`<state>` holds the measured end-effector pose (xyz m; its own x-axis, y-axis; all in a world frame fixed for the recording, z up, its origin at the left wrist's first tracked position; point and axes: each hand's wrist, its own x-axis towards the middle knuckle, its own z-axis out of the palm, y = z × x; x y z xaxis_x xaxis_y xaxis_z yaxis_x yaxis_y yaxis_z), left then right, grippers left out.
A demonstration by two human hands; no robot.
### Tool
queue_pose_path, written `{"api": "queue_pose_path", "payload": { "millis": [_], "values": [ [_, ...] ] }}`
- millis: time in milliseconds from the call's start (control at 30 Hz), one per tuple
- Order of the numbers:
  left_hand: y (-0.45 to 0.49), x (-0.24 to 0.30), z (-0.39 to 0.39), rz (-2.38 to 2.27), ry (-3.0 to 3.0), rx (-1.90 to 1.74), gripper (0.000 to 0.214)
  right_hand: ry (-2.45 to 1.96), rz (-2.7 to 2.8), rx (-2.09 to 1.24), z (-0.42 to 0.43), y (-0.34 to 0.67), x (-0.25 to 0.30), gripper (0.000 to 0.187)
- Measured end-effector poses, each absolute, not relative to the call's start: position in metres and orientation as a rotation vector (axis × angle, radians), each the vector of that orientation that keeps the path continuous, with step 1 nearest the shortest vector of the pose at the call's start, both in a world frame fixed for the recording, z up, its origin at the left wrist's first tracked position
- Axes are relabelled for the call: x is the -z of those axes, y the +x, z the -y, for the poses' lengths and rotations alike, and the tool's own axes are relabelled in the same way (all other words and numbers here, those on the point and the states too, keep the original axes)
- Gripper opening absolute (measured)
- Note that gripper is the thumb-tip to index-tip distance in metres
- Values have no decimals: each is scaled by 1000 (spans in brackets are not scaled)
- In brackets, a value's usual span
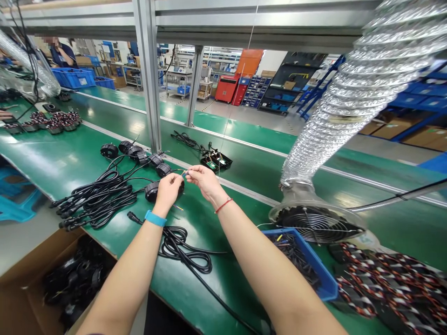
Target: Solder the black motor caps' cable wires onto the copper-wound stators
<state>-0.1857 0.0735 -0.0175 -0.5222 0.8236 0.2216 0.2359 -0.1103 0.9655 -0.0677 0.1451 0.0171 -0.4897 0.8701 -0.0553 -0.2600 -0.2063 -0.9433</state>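
Observation:
My left hand (pixel 170 187), with a blue wristband, is closed around a round black part (pixel 152 190) whose black cable (pixel 181 249) trails toward me over the green bench (pixel 63 163). My right hand (pixel 204 179), with a red string at the wrist, pinches the thin wire ends (pixel 185 173) that stick up between both hands. Both hands meet above the bench, fingertips almost touching.
Several more round black parts (pixel 132 151) with bundled cables (pixel 94 197) lie to the left. A blue bin (pixel 319 274), a fan grille under a silver duct (pixel 314 223), a small black tray (pixel 216 160), a cardboard box (pixel 38 279) and striped wire bundles (pixel 394 279) surround me. A person stands far left.

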Motion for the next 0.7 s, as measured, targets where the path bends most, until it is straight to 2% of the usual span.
{"api": "queue_pose_path", "payload": {
  "millis": [700],
  "values": [
    [-189, 21, -75, -1667, 1196, -1627, 22, -841, 1360, -1808, -152, -60, -13, 15]
  ]
}}
